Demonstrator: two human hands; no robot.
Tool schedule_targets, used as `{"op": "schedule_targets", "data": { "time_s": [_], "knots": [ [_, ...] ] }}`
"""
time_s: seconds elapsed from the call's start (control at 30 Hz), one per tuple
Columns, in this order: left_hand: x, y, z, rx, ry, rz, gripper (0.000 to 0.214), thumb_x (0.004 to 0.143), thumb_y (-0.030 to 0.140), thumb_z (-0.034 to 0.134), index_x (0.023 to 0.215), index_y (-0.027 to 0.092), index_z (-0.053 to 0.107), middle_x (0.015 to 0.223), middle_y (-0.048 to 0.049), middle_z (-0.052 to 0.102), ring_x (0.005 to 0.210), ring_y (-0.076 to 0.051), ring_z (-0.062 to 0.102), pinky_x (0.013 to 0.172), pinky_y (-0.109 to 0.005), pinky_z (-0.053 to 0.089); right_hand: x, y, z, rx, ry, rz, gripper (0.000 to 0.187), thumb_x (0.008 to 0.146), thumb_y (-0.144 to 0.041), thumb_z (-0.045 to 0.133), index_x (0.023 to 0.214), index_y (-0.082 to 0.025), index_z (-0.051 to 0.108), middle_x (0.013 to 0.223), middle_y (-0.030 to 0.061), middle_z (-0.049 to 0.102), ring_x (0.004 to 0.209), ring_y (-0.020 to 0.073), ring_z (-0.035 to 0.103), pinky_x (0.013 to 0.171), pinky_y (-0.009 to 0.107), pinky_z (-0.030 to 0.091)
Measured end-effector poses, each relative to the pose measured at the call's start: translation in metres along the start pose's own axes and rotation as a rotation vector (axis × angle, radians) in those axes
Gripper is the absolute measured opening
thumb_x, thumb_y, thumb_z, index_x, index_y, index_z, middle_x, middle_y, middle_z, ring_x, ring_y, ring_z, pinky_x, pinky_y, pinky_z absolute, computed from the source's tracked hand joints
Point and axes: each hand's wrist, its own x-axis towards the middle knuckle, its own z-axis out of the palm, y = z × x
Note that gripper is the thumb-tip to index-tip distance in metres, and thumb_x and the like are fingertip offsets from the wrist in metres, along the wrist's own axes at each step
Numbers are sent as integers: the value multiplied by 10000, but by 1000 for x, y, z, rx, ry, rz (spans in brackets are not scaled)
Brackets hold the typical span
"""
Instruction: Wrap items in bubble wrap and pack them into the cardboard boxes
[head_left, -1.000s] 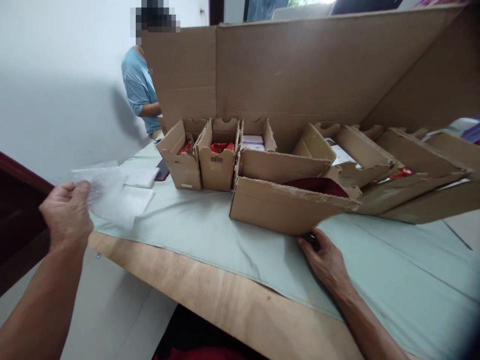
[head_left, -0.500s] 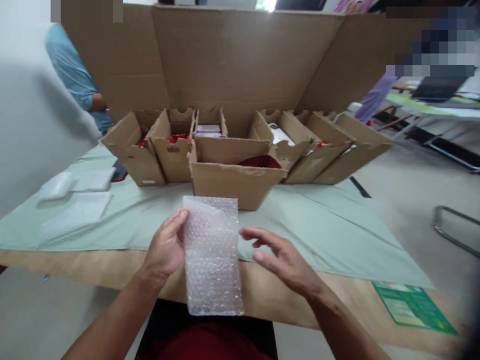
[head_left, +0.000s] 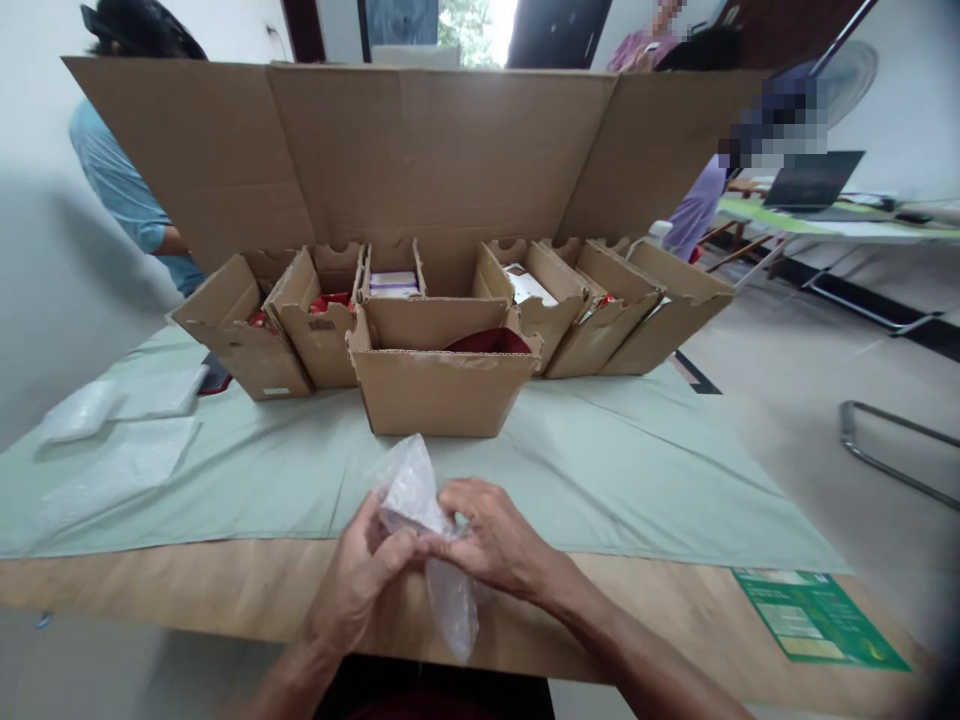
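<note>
A clear bubble wrap bag point(head_left: 411, 487) is bunched between my two hands over the front of the table. My left hand point(head_left: 367, 560) grips its left side, thumb on top. On the other side, my right hand point(head_left: 491, 535) pinches the plastic with bent fingers. The lower part of the bag point(head_left: 454, 610) hangs down below my hands. Just beyond stands a small cardboard box point(head_left: 439, 392) with something dark red inside. Whether the bag holds anything cannot be made out.
Several open cardboard bins point(head_left: 322, 350) stand in a row before a tall cardboard panel point(head_left: 442, 150). More bubble wrap bags point(head_left: 124, 460) lie at left on the green cloth point(head_left: 637, 480). A green printed packet point(head_left: 821, 615) lies front right. A person in a blue top point(head_left: 120, 170) is behind the panel.
The bag was flat and upright in my left hand, with my right hand open beside it. Now both hands grip it, and it is crumpled and folded.
</note>
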Motion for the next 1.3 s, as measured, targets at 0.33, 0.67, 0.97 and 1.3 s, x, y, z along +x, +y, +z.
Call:
{"op": "schedule_targets", "data": {
  "time_s": [0.33,0.67,0.97,1.3],
  "knots": [
    [5,7,-13,-75,157,-108,268,560,309,897,723,156,750,702,-21,733,666,-155,658,659,-246,531,-9,23,-43,318,-220,111,223,902,-411,659,848,-196,633,839,-7,656,777,151,592,740,268,465],
    [-38,-11,-26,275,-9,-373,547,665,624,839,892,131,767,848,-91,773,684,-200,706,708,-346,605,42,42,-57,-265,-147,117,117,884,-166,635,976,-213,690,921,22,769,826,191,688,738,295,482],
    [-61,41,-84,794,-326,-327,542,898,678,549,917,192,790,764,-73,787,670,-198,722,637,-299,595,-2,60,-38,-401,251,-108,237,976,-218,591,1196,-199,676,1166,104,755,1088,275,690,934,466,543],
    [42,-18,-29,1715,-363,702,576,989,429,538,1490,150,493,1618,-190,422,1525,-356,347,1220,-602,301,-35,51,4,-593,-189,-131,466,971,-351,647,1402,-179,595,1553,149,526,1435,333,474,1105,519,451]
  ]
}}
